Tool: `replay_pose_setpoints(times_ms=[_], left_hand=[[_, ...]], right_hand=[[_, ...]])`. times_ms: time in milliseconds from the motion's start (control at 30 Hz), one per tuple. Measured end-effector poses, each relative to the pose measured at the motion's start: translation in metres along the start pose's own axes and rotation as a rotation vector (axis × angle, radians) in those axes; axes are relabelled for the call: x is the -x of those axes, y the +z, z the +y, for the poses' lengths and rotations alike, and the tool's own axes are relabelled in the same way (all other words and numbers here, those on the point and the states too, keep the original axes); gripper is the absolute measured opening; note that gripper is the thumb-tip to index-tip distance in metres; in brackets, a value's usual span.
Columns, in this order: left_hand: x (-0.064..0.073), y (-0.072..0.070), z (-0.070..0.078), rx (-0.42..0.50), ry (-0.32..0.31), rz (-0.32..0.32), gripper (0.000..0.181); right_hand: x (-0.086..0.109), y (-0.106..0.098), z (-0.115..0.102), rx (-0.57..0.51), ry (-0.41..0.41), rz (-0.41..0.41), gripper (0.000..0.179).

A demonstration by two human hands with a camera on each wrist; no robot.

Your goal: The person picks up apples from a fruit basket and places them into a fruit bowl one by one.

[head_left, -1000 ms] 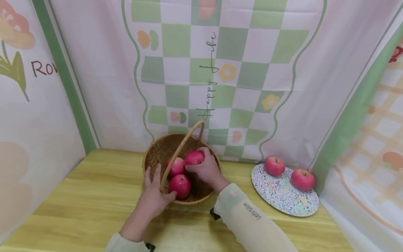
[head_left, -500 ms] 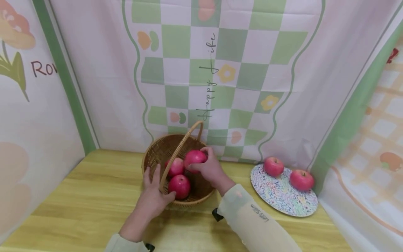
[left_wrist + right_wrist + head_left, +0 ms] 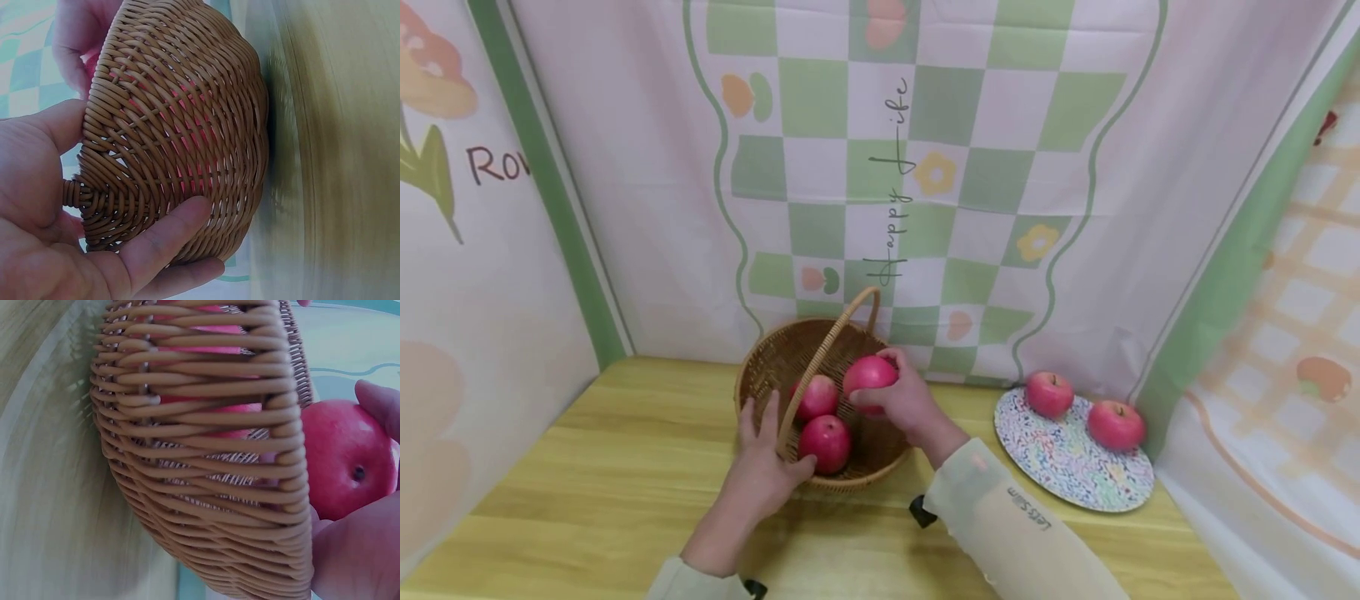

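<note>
A brown wicker basket (image 3: 775,358) with an arched handle (image 3: 829,348) stands on the table. My right hand (image 3: 917,408) grips a red apple (image 3: 867,375) with thumb and fingers at the basket's right rim. The right wrist view has this apple (image 3: 337,462) rising above the rim. Two other apples, a nearer one (image 3: 824,447) and one behind it (image 3: 818,397), lie inside. On the front left, my left hand (image 3: 763,475) rests spread against the basket. Seen from the left wrist, its thumb touches the rim and straight fingers (image 3: 165,237) lie along the outer wall.
To the right, a round speckled plate (image 3: 1052,475) carries two red apples, one at its back (image 3: 1049,394) and one at its right (image 3: 1117,426). A checked cloth backdrop (image 3: 880,167) hangs close behind the basket. The wooden table (image 3: 587,483) extends to the left.
My right hand has lifted the gripped apple slightly and drawn it rightward, away from the two others in the basket. My left hand stays at the basket. The head view has shifted slightly.
</note>
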State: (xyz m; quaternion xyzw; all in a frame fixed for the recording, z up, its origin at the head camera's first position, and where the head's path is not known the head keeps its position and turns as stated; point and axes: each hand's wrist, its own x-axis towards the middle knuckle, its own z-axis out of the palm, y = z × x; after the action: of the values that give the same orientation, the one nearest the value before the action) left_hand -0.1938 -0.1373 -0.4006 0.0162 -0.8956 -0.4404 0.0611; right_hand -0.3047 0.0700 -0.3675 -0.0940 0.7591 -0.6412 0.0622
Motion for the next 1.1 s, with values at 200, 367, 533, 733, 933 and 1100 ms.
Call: replay_pose_setpoints(times_ms=[200, 367, 533, 733, 933, 1100], left_hand=[[0.0, 0.0, 0.001, 0.009, 0.0, 0.0, 0.109], [0.001, 0.0, 0.001, 0.02, -0.002, -0.002, 0.109], [0.0, 0.001, 0.002, 0.008, -0.008, 0.003, 0.109], [0.001, 0.001, 0.001, 0.009, -0.006, 0.008, 0.109], [0.0, 0.001, 0.0, 0.006, -0.006, 0.009, 0.109], [0.0, 0.001, 0.0, 0.011, -0.004, 0.01, 0.109]], right_hand=[[0.006, -0.005, -0.002, 0.113, -0.038, 0.044, 0.072], [0.011, -0.01, -0.001, 0.203, -0.049, 0.018, 0.074], [0.013, -0.011, 0.0, 0.153, -0.033, -0.021, 0.065], [0.013, -0.01, 0.002, -0.044, -0.034, -0.04, 0.065], [0.014, -0.012, 0.0, -0.209, -0.012, -0.085, 0.07], [0.017, -0.013, -0.001, -0.306, -0.011, -0.114, 0.065]])
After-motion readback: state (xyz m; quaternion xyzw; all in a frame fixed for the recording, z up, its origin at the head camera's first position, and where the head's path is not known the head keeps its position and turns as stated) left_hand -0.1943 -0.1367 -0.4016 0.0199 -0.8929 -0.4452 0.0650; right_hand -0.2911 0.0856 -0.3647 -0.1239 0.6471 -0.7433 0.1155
